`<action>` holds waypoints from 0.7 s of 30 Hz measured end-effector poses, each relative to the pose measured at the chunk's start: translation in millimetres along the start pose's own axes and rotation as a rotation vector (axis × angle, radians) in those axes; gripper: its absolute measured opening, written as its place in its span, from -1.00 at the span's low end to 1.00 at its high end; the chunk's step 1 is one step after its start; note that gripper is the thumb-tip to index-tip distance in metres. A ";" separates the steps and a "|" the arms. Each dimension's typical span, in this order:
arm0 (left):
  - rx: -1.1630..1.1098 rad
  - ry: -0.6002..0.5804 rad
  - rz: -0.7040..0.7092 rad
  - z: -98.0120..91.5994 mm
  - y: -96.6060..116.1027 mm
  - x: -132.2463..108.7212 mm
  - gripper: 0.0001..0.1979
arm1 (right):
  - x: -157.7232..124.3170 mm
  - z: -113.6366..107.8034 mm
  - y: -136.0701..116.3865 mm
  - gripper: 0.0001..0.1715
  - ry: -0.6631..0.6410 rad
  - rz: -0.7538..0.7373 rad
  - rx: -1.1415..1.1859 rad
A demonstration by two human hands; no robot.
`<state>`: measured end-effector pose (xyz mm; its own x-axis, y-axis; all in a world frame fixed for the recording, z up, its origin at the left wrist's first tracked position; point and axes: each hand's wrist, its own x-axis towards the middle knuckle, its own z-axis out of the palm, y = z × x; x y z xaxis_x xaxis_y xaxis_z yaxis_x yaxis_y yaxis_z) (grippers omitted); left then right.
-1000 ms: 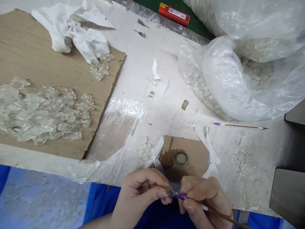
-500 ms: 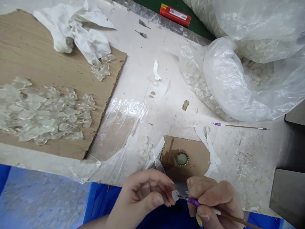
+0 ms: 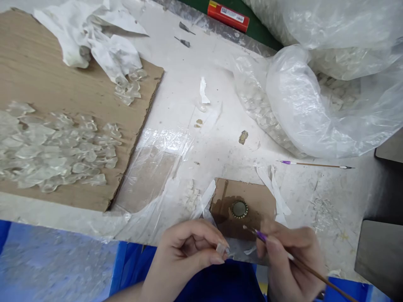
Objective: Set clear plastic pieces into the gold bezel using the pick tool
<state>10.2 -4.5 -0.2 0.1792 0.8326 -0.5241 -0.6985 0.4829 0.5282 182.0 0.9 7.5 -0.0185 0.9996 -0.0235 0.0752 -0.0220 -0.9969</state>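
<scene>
Between thumb and fingertips, my left hand (image 3: 192, 256) pinches a small translucent piece (image 3: 221, 249) near the table's front edge. My right hand (image 3: 289, 260) grips a thin brush (image 3: 262, 236) like a pen; it has a brown stick handle and a purple section. The brush tip points up and left, apart from the piece, towards a bottle cap (image 3: 239, 209). That cap has a crimped rim and lies open side up on a small brown cardboard (image 3: 261, 197), with a dark wet patch around it. Its inside looks greyish; the contents are unclear.
Many clear pieces (image 3: 56, 151) lie on a large cardboard sheet (image 3: 103, 199) at left, beside a crumpled white cloth (image 3: 116, 54). Plastic bags (image 3: 292, 100) of pieces fill the upper right. A second brush (image 3: 317, 165) and small white bits (image 3: 190, 196) are on the table.
The brush tip was touching the small piece; now my right hand has carried it up and right, near the bottle cap. My left hand's thumb has closed onto the piece.
</scene>
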 end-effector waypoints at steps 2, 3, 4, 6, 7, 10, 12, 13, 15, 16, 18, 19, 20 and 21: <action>0.013 -0.008 0.011 -0.2 0.8 2.2 -0.88 | 4.5 -1.3 6.6 -0.83 -0.049 -0.071 -0.205; 0.018 -0.010 0.008 -0.2 1.1 3.5 -0.89 | 6.7 -1.3 9.3 -0.81 -0.063 -0.115 -0.298; 0.018 -0.004 0.009 -0.2 1.2 4.7 -0.89 | 8.4 -0.9 11.2 -0.80 -0.082 -0.126 -0.363; 0.011 0.009 0.007 0.2 0.8 6.0 -0.89 | 9.7 0.9 11.8 -0.81 -0.073 -0.130 -0.419; 0.011 0.013 0.004 0.5 0.3 6.0 -0.89 | 9.3 2.2 10.5 -0.82 -0.051 -0.123 -0.387; 0.031 0.013 0.011 0.9 -2.7 3.3 -0.90 | 6.3 6.9 0.8 -0.84 -0.012 -0.076 -0.079; 0.056 0.016 0.037 0.5 -5.5 0.9 -0.90 | 5.0 9.6 -7.5 -0.83 -0.035 -0.021 0.123; 0.069 0.019 0.052 0.3 -6.8 0.1 -0.89 | 4.8 10.7 -11.0 -0.83 -0.061 -0.001 0.168; 0.091 0.023 0.078 0.3 -7.6 -0.4 -0.88 | 5.0 12.1 -15.6 -0.83 -0.102 0.017 0.189; 0.101 0.024 0.080 0.8 -6.9 0.1 -0.87 | 5.2 12.5 -16.5 -0.84 -0.115 0.018 0.185; 0.119 0.023 0.071 2.7 -3.5 2.1 -0.83 | 5.3 12.9 -15.7 -0.87 -0.136 0.020 0.177; 0.129 0.022 0.065 3.9 -1.2 3.2 -0.80 | 5.2 13.1 -14.6 -0.87 -0.143 0.024 0.174; 0.142 0.019 0.060 5.1 1.0 4.3 -0.76 | 5.1 13.3 -13.5 -0.88 -0.149 0.024 0.172; 0.154 0.016 0.058 6.1 2.9 5.0 -0.73 | 5.0 13.5 -12.6 -0.88 -0.159 0.019 0.172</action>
<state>13.3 2.8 2.9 0.1295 0.8563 -0.5000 -0.5924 0.4712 0.6535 167.6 5.9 18.9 -0.1762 0.9835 -0.0403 -0.0941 -0.0576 -0.9939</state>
